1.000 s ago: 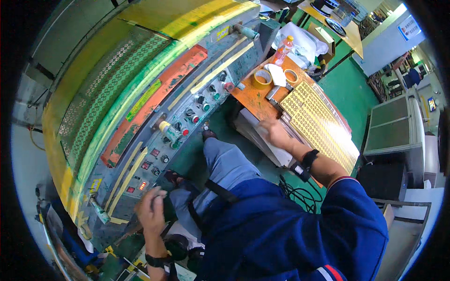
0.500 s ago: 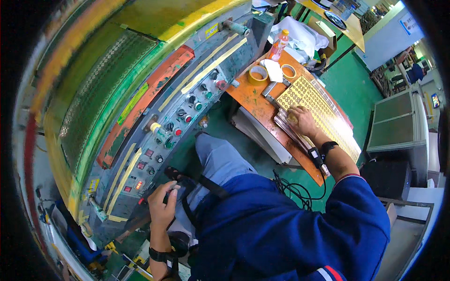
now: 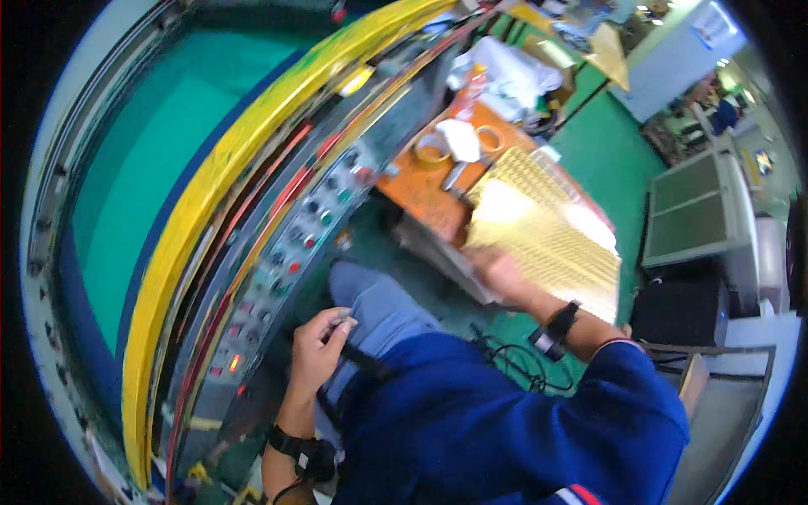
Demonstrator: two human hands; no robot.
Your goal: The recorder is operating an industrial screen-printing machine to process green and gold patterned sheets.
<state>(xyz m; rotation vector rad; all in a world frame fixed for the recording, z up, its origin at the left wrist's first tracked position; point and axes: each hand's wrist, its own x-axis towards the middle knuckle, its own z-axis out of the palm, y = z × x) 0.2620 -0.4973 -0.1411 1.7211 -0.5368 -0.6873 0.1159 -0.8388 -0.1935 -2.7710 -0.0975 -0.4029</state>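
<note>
My right hand (image 3: 497, 271), blurred by motion, is at the near left corner of a shiny gold-coloured sheet (image 3: 539, 227) with rows of small markings. Its fingers seem closed on the sheet's edge, with the sheet tilted and catching a bright glare. Just below the table edge, near my knee, my left hand (image 3: 320, 349) is held with thumb and fingertips pinched together. Whatever is between them is too small to make out. Beneath the sheet stands an orange table (image 3: 425, 195).
At left is a large machine with a yellow frame (image 3: 189, 240), a teal surface (image 3: 160, 168) and a control panel (image 3: 290, 263). Tape rolls (image 3: 432, 150), white paper (image 3: 459, 139) and a bottle (image 3: 469, 93) stand on the table. Black cables (image 3: 522, 366) lie on the floor.
My right hand has moved nearer to me and the gold-coloured sheet has come with it. The machine's yellow frame has shifted, with teal showing instead of patterned mesh. My view has shifted slightly.
</note>
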